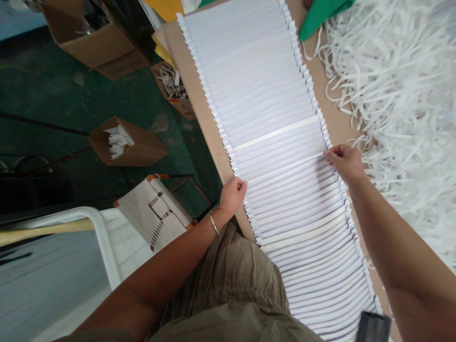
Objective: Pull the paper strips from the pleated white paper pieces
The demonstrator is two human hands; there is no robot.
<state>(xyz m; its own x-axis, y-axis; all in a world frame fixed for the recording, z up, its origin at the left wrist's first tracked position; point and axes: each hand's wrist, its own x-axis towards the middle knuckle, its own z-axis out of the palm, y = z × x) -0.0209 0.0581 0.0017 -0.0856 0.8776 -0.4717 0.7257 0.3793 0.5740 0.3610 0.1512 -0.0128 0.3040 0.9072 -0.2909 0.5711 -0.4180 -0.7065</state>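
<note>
A long row of white strips [260, 90] lies side by side across the brown board, their folded-looking ends forming jagged edges left and right. One thin white strip [285, 167] spans the row between my hands. My left hand [233, 194], with a bangle at the wrist, is closed in a pinch at its left end, by the board's near edge. At the other end my right hand [345, 163] pinches the strip between thumb and fingers. A slightly yellowish strip [276, 133] lies just beyond it.
A tangled heap of loose white strips [399, 95] covers the right side of the brown board [208, 126]. Green cloth [322, 16] lies at the far end. Cardboard boxes [130, 142] and a stool [153, 213] stand left, below. A dark object [373, 327] sits at bottom right.
</note>
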